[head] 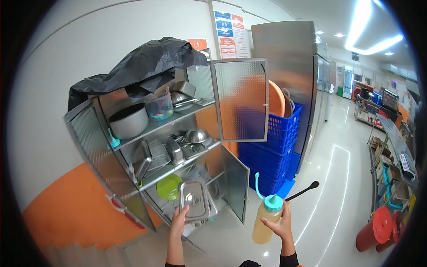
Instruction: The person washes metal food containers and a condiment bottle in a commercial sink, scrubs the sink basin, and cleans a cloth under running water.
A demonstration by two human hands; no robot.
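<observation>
My left hand (179,220) grips a rectangular stainless-steel pan lid (195,198) by its near edge, thumb on top. A second steel edge shows just behind it. The lid is before the lowest shelf of an open metal cabinet (163,185). In my right hand (282,223) is a clear squeeze bottle (263,230) of pale yellow contents, tilted slightly. Its teal screw cap (273,203) has a nozzle and a strap-like cover hanging off to the left. A black long-handled spoon (303,190) sticks out behind the bottle, seemingly held by the same hand.
Glass doors (242,100) swing outward from the cabinet. Shelves carry a pot (128,121), a plastic tub (160,106), steel pans (175,152) and a green plate (168,187). Blue crates (267,160) stand beside a steel refrigerator (283,50). Red lidded bins (375,228) are at right.
</observation>
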